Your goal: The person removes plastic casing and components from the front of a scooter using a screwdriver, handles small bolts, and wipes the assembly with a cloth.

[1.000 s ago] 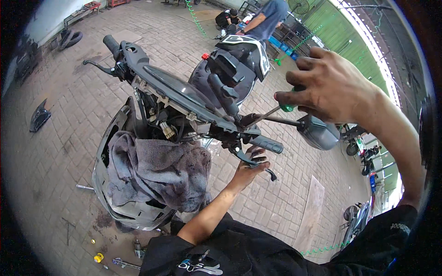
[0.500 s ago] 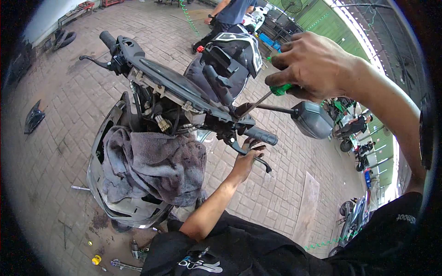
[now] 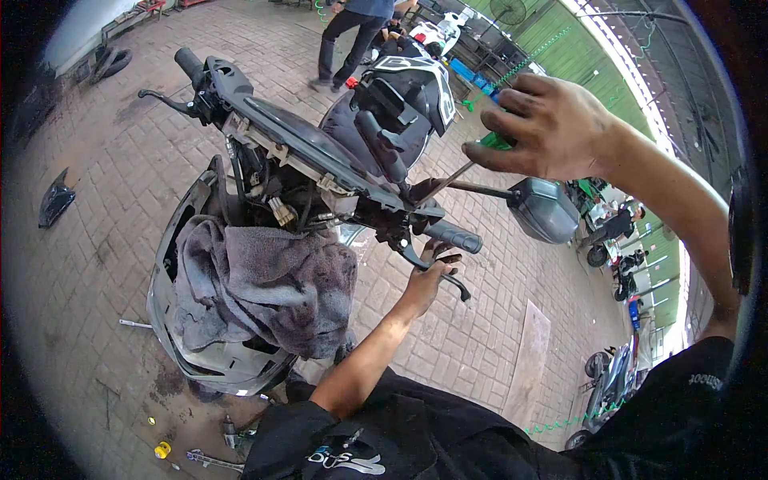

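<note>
A screwdriver (image 3: pixel 457 174) with a green handle runs slantwise down to the handlebar cover, its tip hidden at the mirror's base. My right hand (image 3: pixel 548 128) is closed round its handle, the fingers bent over the top. Below, my left hand (image 3: pixel 426 280) curls about the brake lever (image 3: pixel 458 286), close under the black handlebar grip (image 3: pixel 454 236). The motorcycle's handlebar cover (image 3: pixel 296 156) stretches from upper left to the middle, wires and connectors (image 3: pixel 282 210) bared beneath it. A mirror (image 3: pixel 544 210) sticks out to the right on its stalk.
A stained grey towel (image 3: pixel 264 280) drapes over the light front panel (image 3: pixel 164 308). On the paving at lower left lie a yellow cap-like piece (image 3: pixel 162 450) and several metal tools (image 3: pixel 216 460). A person (image 3: pixel 352 36) stands beyond the seat; parked motorcycles (image 3: pixel 608 384) line the right.
My right hand has shifted slightly right, its fingers turned and more raised on the screwdriver's handle. My left hand stays at the lever. The person behind has moved left.
</note>
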A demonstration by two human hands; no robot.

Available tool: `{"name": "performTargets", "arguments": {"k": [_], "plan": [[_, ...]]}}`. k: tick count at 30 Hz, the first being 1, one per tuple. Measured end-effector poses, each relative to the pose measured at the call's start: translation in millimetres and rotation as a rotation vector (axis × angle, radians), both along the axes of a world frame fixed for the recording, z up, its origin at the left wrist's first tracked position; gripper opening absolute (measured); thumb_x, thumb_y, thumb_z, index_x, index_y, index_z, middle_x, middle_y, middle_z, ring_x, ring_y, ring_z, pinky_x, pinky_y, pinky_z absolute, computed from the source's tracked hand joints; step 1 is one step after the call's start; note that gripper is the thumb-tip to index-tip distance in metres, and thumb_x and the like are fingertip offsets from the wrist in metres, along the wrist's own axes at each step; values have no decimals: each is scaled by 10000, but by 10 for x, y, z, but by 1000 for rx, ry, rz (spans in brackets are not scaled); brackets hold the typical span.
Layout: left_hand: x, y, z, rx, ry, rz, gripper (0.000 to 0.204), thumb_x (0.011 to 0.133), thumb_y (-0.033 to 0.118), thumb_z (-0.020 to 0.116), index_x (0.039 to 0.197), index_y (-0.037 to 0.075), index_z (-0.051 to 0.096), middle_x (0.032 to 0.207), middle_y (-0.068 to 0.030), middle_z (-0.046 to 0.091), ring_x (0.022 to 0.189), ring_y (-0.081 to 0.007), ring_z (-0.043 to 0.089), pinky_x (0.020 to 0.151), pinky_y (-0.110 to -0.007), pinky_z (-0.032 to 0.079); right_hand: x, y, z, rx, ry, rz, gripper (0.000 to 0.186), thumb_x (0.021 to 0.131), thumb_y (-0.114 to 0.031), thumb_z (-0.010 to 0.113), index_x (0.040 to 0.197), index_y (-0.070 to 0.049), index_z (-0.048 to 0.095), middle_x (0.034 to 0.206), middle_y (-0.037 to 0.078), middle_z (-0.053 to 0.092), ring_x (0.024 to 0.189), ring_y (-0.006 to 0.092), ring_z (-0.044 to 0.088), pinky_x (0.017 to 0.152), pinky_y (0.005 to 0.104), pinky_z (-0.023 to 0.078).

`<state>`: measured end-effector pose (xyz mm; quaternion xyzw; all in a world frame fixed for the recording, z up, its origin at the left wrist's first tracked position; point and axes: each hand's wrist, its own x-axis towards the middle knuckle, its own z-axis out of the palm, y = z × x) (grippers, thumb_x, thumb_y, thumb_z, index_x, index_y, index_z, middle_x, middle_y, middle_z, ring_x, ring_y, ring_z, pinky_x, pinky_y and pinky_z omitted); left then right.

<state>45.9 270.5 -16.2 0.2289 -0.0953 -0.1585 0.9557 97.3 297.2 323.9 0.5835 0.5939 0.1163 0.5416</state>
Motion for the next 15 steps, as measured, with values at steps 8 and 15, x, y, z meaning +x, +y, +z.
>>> {"name": "performTargets", "arguments": {"k": [8, 15], "plan": [[17, -59, -55, 41, -8, -13, 505, 834, 58, 411, 1323, 15, 291, 1120, -86, 502, 943, -137, 529, 809, -270, 431, -6, 120, -59, 1, -8, -310, 240, 762, -236, 627, 998, -192, 643, 727, 50, 627, 775, 154, 643, 573, 252, 525], [84, 126, -95, 282, -16, -98, 511, 848, 210, 536, 1306, 81, 350, 1151, -72, 487, 985, -161, 518, 806, -300, 437, -64, 323, -86, -29, -36, -541, 175, 773, -245, 613, 896, -133, 665, 788, 69, 653, 793, 201, 644, 642, 303, 526]]}}
